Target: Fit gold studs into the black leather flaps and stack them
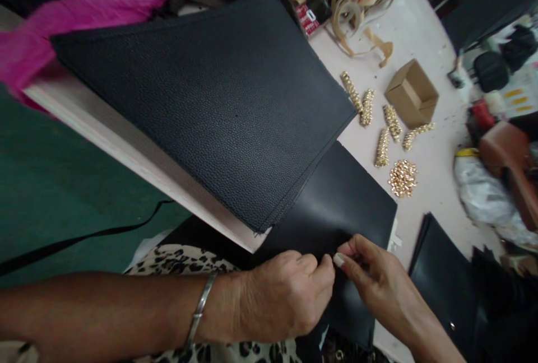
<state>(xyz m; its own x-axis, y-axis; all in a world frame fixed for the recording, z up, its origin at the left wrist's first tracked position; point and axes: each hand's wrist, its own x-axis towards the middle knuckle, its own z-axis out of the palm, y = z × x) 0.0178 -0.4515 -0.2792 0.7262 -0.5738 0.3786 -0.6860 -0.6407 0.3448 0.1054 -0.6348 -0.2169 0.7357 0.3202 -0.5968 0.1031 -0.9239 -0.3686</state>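
A smooth black leather panel (357, 195) lies across the table edge and over the lap. Above it, my left hand (290, 290) is closed, its fingertips pinched together near the panel. My right hand (374, 279) meets it there, thumb and forefinger pinched, the tips of both hands almost touching. Whatever sits between the fingertips is too small or hidden to make out. To the left of the panel, partly over it, a stack of pebbled black leather pieces (210, 105) rests on the table. A small pile of gold metal pieces (403, 178) lies beyond the panel.
Several rolls of gold metal pieces (382, 147) lie near an open cardboard box (412, 94). More black panels (445, 273), one with a metal stud, are at right. Tan strips (348, 15) and a pink cloth (84, 21) lie at the back. A brown bag (504, 150) sits far right.
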